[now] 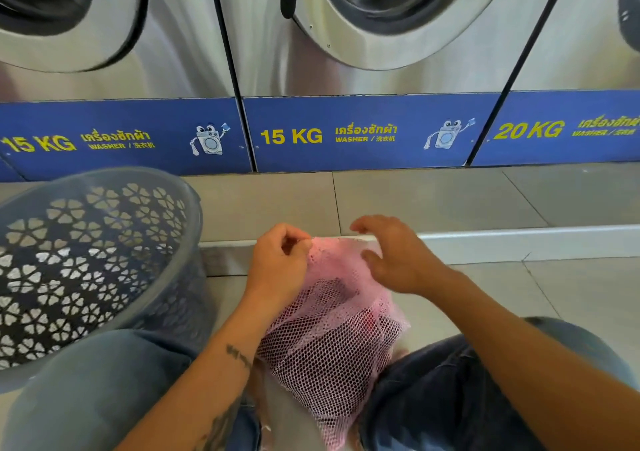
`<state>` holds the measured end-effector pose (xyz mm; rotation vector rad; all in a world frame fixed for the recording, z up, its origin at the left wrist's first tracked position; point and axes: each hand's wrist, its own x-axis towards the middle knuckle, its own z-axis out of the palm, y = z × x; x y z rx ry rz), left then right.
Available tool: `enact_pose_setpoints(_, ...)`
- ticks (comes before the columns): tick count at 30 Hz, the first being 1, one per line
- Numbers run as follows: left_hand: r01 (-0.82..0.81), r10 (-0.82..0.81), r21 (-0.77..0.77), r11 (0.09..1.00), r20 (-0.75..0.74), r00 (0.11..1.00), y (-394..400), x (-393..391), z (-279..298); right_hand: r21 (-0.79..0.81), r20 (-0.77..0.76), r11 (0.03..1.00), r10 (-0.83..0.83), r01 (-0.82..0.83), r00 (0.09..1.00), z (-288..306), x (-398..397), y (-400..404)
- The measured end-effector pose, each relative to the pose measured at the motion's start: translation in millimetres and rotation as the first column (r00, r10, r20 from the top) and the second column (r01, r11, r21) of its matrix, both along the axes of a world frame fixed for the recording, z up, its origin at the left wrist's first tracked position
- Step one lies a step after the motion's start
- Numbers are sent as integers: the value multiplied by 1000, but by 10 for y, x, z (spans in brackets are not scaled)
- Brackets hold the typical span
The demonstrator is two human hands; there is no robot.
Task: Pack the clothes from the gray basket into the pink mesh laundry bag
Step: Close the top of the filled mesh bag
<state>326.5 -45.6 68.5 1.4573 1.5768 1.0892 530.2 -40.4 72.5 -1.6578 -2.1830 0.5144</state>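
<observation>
The pink mesh laundry bag stands between my knees on the tiled floor, bulging with dark and red clothes seen through the net. My left hand pinches the bag's top edge at its left corner. My right hand hovers over the bag's top right with fingers spread, touching or just above the mesh. The gray basket with flower-shaped holes sits to the left, tilted toward me; its inside is hidden by its wall.
A row of steel front-loading washers with blue panels marked 15 KG and 20 KG fills the back. A low tiled step runs across just beyond the bag. My jeans-clad knees flank the bag.
</observation>
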Motion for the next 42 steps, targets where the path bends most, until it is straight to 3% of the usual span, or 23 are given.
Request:
enact_pose_setpoints(4, 97, -96, -32, 995, 13, 995, -22, -1, -3, 81, -99, 995, 59, -51, 993, -57, -380, -149)
enact_pose_setpoints(9, 98, -116, -126, 987, -150, 982, 14, -52, -119, -76, -246, 997, -6, -14, 969, -78, -454, -168)
enact_pose_setpoints(12, 56, -98, -240, 969, -169, 981, 32, -106, -275, -153, -148, 981, 95, -118, 984, 16, -352, -219)
enact_pose_setpoints(15, 59, -101, -335, 940, -109, 989, 43, -103, -369, -227, -3, 967, 121, -118, 993, 67, -165, -218)
enact_pose_setpoints(21, 75, -110, -317, 945, -92, 990, 76, 12, -366, -312, 43, 950, 35, -20, 998, -59, 11, -151)
enact_pose_setpoints(25, 165, -163, -350, 922, 37, 986, 83, -11, -404, -333, 57, 942, -20, 38, 998, -235, 31, -132)
enact_pose_setpoints(32, 259, -253, -353, 899, 64, 965, 62, 28, -485, -343, -168, 938, -13, -46, 986, -340, -290, -200)
enact_pose_setpoints(36, 283, -270, -351, 893, 86, 959, 80, 1, -488, -301, -241, 954, -65, -11, 968, -403, -416, -194)
enact_pose_setpoints(40, 309, -172, -408, 859, 339, 925, 101, -6, -459, -315, -309, 948, -158, 56, 938, -397, -341, -112)
enact_pose_setpoints(42, 281, -164, -396, 874, 305, 938, 134, 1, -508, -345, -350, 938, -162, 34, 923, -383, -272, -86)
